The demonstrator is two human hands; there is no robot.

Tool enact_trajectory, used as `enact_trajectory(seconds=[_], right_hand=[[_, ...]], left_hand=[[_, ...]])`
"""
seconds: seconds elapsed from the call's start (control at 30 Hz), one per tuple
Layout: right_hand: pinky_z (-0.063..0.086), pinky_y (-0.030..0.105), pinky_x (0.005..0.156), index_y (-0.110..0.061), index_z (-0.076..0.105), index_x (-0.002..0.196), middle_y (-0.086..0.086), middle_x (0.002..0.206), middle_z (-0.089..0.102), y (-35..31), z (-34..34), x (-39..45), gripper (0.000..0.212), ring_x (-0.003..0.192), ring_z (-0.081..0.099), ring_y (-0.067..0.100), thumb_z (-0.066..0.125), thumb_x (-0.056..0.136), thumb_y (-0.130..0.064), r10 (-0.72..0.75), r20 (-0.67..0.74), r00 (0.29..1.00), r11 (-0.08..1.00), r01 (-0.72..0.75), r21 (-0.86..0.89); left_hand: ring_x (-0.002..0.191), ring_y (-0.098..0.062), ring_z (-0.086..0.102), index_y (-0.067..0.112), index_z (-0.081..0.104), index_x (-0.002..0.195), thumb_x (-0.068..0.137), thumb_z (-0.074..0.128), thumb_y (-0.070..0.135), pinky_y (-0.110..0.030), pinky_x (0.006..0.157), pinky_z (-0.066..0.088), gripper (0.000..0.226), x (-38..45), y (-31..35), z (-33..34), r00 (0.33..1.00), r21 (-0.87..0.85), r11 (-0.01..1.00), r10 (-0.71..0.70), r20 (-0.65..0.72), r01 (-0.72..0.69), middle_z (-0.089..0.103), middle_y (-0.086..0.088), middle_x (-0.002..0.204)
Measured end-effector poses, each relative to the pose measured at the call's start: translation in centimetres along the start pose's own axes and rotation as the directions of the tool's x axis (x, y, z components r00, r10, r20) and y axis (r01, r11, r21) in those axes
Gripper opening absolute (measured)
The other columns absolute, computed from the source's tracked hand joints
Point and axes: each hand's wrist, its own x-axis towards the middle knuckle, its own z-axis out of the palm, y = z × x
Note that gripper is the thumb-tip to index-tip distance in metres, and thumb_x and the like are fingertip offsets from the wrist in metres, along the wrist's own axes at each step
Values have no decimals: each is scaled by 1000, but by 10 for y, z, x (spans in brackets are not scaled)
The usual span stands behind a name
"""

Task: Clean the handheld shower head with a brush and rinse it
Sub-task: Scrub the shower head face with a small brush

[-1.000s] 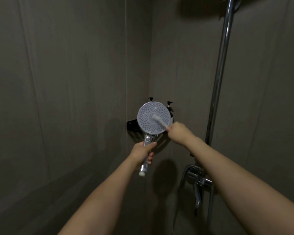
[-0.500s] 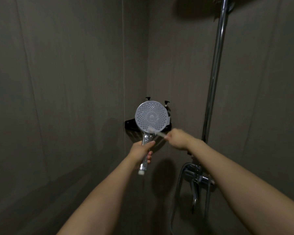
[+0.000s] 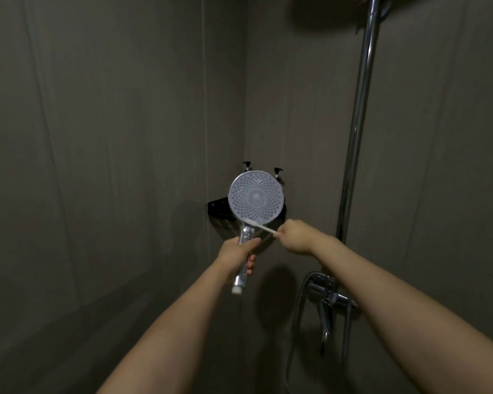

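The handheld shower head is a round pale disc full of small nozzles on a chrome handle, held upright with its face toward me. My left hand grips the handle just below the disc. My right hand holds a thin white brush by its stem. The brush's bristle end lies against the lower edge of the disc, just above the handle's neck.
A chrome riser pipe runs up the right wall. Below it sits the mixer tap with a hose hanging down. A black corner shelf with pump bottles stands behind the shower head. Dark panelled walls close in on both sides.
The brush has slid from the middle of the disc down to its lower edge, and my right hand dropped with it. The shower head has stayed nearly still.
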Motion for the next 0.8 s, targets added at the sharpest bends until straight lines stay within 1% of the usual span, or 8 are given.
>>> enact_trajectory(seconds=[0.03, 0.2, 0.33, 0.47, 0.53, 0.6, 0.7, 0.8], right_hand=[[40, 28, 57, -11, 63, 89, 14, 91, 63, -2, 2, 0, 23, 82, 60, 28, 41, 96, -15, 2, -4, 1000, 1000, -2, -3], [41, 28, 70, 8, 63, 110, 27, 113, 63, -5, -13, 13, 35, 103, 60, 37, 35, 99, -10, 34, -333, 942, 994, 4, 112], [39, 27, 55, -2, 63, 89, 23, 102, 62, -14, -10, 11, 30, 75, 56, 28, 36, 98, -12, 21, -162, 987, 999, -13, 51], [42, 29, 71, 5, 63, 107, 25, 111, 63, -20, -11, 14, 32, 100, 60, 36, 36, 98, -11, 12, -281, 960, 996, 13, 90], [41, 23, 64, -2, 62, 106, 20, 105, 64, -23, -7, 16, 28, 85, 61, 28, 38, 97, -13, 10, -131, 991, 997, 1, 81], [42, 25, 58, -2, 62, 107, 16, 96, 64, -24, -10, 18, 29, 75, 59, 24, 37, 96, -11, 22, -135, 991, 996, -11, 85], [42, 28, 72, 3, 62, 110, 21, 107, 64, -24, -19, 20, 32, 98, 61, 32, 38, 97, -15, -6, -215, 977, 997, 23, 74], [44, 29, 74, -3, 60, 92, 15, 94, 61, -32, -9, 7, 25, 95, 57, 28, 39, 98, -14, -20, 55, 998, 998, 17, 53]], left_hand=[[30, -9, 35, 13, 48, 80, 91, 57, 15, -15, 35, 33, 14, 0, 1, 0, 1000, -4, 1000, 2, -3, -2, 41, 0, 42], [32, -10, 35, 14, 48, 84, 91, 58, 17, -15, 37, 33, 12, 1, 6, 4, 1000, 19, 1000, 9, 26, -10, 40, -2, 48], [30, -9, 34, 14, 46, 81, 91, 58, 16, -14, 35, 33, 16, 6, 11, 1, 1000, -10, 1000, 15, -9, -15, 39, -2, 47], [30, -9, 35, 14, 45, 80, 91, 57, 17, -15, 35, 33, 16, 5, 16, -1, 999, 25, 999, 30, 12, -30, 39, -2, 48], [29, -9, 35, 14, 44, 76, 91, 57, 16, -14, 35, 33, 20, 5, 17, -2, 1000, 28, 999, 28, 7, -28, 39, -2, 47], [29, -9, 34, 14, 44, 75, 91, 57, 16, -14, 35, 33, 21, 5, 13, -4, 1000, 16, 1000, 23, -7, -23, 40, -1, 45], [30, -9, 35, 14, 46, 76, 90, 58, 16, -15, 35, 33, 19, 5, 10, -6, 1000, 34, 999, 27, 2, -27, 42, 1, 43], [30, -9, 35, 13, 48, 79, 91, 57, 15, -14, 35, 33, 15, 4, 10, -3, 1000, 22, 999, 27, 14, -27, 40, -1, 45]])
